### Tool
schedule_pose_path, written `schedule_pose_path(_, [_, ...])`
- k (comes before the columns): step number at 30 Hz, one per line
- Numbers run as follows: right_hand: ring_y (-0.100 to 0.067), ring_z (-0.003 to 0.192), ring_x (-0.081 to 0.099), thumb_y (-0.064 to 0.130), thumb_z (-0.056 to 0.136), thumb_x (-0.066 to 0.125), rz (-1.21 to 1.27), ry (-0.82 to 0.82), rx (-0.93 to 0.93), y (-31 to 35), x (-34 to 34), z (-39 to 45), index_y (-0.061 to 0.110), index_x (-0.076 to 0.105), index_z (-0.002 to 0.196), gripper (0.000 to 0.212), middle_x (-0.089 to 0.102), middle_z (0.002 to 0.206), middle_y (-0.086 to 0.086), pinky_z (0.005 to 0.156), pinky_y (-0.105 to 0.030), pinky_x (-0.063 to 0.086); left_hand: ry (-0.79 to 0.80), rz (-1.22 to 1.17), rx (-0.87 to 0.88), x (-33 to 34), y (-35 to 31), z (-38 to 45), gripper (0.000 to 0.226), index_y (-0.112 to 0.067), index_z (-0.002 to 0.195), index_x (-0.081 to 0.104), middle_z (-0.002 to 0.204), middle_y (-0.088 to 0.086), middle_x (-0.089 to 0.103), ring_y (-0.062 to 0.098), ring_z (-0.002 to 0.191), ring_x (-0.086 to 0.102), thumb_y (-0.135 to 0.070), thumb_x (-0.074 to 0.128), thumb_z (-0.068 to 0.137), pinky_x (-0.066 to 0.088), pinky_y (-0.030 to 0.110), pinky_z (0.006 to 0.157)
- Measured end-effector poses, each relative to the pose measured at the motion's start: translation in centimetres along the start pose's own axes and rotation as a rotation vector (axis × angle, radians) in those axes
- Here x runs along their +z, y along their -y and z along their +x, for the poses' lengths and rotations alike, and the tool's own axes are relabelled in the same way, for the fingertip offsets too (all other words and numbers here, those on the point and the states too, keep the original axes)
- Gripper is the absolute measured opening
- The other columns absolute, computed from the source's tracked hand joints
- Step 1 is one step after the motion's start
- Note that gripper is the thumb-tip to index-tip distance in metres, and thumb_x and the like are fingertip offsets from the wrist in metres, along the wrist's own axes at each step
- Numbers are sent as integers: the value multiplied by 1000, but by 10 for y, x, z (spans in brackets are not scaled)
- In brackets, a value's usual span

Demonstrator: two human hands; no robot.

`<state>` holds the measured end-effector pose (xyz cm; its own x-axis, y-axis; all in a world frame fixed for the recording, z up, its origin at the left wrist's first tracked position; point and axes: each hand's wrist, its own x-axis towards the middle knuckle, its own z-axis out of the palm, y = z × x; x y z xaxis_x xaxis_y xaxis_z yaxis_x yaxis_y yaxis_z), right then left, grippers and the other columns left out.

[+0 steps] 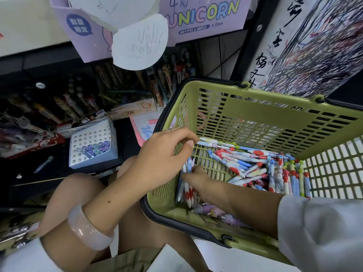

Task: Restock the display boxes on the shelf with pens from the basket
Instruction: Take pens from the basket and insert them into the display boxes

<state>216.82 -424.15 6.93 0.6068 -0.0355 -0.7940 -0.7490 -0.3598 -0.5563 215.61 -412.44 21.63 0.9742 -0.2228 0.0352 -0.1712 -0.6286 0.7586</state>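
Observation:
An olive-green basket (255, 114) with a black rim stands at my right and holds several red, white and blue pens (255, 165). My left hand (163, 154) reaches over the basket's left rim and pinches the ends of pens (214, 143) between thumb and fingers. Lower down, my right hand (198, 179) sits inside the basket, gripping a bundle of pens (186, 185) that point downward. A white display box (92, 148) with a grid of holes stands on the dark shelf to the left, with a few clear purple and blue pen tops in its front row.
Darker display boxes crowded with pens (59, 107) fill the shelf behind the white box. A purple Unicorn box (204, 14) sits on the shelf above, with white paper tags (139, 42) hanging. My bare knees are below the hands. A loose pen (43, 163) lies on the shelf's left.

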Motion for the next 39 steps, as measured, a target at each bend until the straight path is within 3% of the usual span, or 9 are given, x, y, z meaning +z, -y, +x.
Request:
schedule_pose_path(4, [-28, 107, 53, 22, 85, 64, 6, -123, 20, -1, 12, 8, 4, 38, 128, 54, 50, 125, -15, 74, -31, 44, -1, 4, -6, 0, 0, 0, 18, -29, 96, 65, 91, -17, 65, -5, 92, 53, -20, 51, 92, 43, 18, 82])
schedule_pose_path(8, [-25, 78, 57, 19, 85, 62, 49, -74, 40, -1, 4, 9, 0, 47, 116, 39, 58, 93, -14, 54, -25, 42, -3, -4, -4, 0, 0, 0, 17, -29, 95, 65, 92, -16, 65, -5, 92, 52, -20, 51, 92, 43, 20, 84])
schedule_pose_path(16, [-31, 94, 61, 15, 85, 62, 136, 3, 12, 1, 9, 9, 2, 49, 119, 39, 62, 106, -19, 78, -37, 52, -12, 4, 2, 0, -1, -1, 17, -27, 96, 66, 90, -15, 65, -2, 90, 54, -19, 51, 91, 47, 31, 82])
schedule_pose_path(19, [-27, 83, 61, 18, 86, 62, 164, 56, 64, 1, 7, 9, 2, 51, 113, 33, 63, 97, -17, 74, -33, 50, -8, 1, -2, -1, -2, 0, 17, -27, 97, 65, 91, -13, 65, 0, 89, 55, -21, 50, 92, 47, 33, 83])
schedule_pose_path(23, [-29, 96, 60, 16, 86, 63, 206, 92, 39, 3, 8, 7, 1, 55, 114, 32, 62, 108, -18, 81, -36, 50, -16, -1, 15, -2, -1, -1, 17, -25, 96, 66, 90, -13, 66, 1, 88, 56, -19, 50, 92, 46, 32, 81])
schedule_pose_path(29, [-20, 62, 56, 5, 88, 54, 250, 61, -2, 6, -17, -5, 4, 55, 76, 11, 59, 69, -10, 55, -25, 46, -3, 8, 35, -1, -2, -1, 18, -23, 98, 65, 92, -12, 66, 2, 89, 54, -19, 49, 93, 45, 32, 80])
schedule_pose_path(32, [-15, 55, 50, 5, 91, 51, 269, 17, -62, 11, -36, -20, 7, 52, 71, 20, 53, 63, -7, 47, -19, 44, 0, -17, 31, -3, -3, -1, 18, -24, 98, 66, 95, -14, 66, 1, 91, 55, -19, 49, 93, 45, 27, 79])
schedule_pose_path(36, [-18, 59, 46, 10, 93, 49, 356, 11, -208, 34, -62, -46, 9, 50, 82, 11, 47, 68, -7, 54, -28, 41, 5, -81, 39, -6, -6, 0, 19, -22, 97, 66, 89, -22, 61, -4, 89, 53, -16, 48, 94, 37, 4, 72])
schedule_pose_path(39, [-16, 54, 50, 10, 94, 48, 502, 93, -401, 59, -77, -74, 8, 50, 87, 8, 49, 66, -5, 51, -26, 47, 13, -184, 10, -9, -12, 1, 16, -22, 100, 62, 94, -15, 61, -7, 86, 55, -13, 50, 93, 36, 0, 72])
